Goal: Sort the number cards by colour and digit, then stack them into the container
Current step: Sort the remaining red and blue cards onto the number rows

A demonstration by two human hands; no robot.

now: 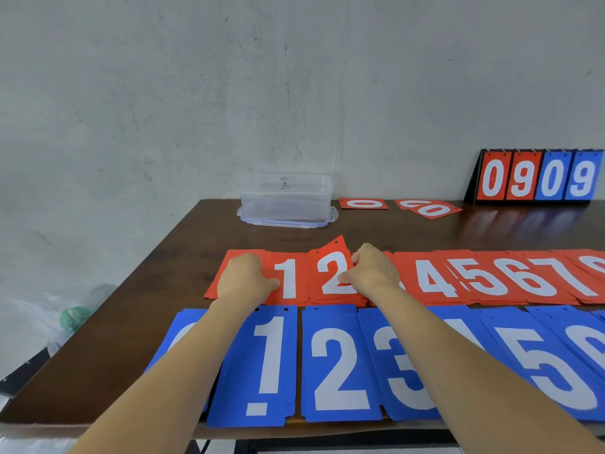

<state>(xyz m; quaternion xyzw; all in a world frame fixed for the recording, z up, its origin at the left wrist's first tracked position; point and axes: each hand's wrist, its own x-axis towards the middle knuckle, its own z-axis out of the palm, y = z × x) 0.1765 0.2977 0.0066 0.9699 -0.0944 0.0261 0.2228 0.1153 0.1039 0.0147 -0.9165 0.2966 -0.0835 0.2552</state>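
P1: Dark wood table (pixel 196 231) against a scuffed grey wall (pixel 163 93), cards all over it. what are the hands up to?

P2: right hand (pixel 373 271) has the red 2 (pixel 334 270) pinched, thumb on the face, fingers curled round its right edge. far end of that card is tipped up off the pile under it. left hand (pixel 244 278) sits on the leftmost red pile (pixel 214 286), thumb touching the red 1 (pixel 289 276). can't tell if it's actually gripping anything tbh.

P1: and the rest?

P2: red row (pixel 435 280) goes off right through 4, 5, 6, 7, piles overlapping. blue row (pixel 337 365) lies nearer, just in front of it, 1 2 3 5 readable, both forearms crossing over it. tub (pixel 286 199) is clear, at the far edge by the wall, sitting on its lid, well apart from both hands. right of it, loose red 0s (pixel 363 203) in two spots, flat on the table. far right corner a scoreboard (pixel 537 176) stands showing 0 9 0 9, two red then two blue.
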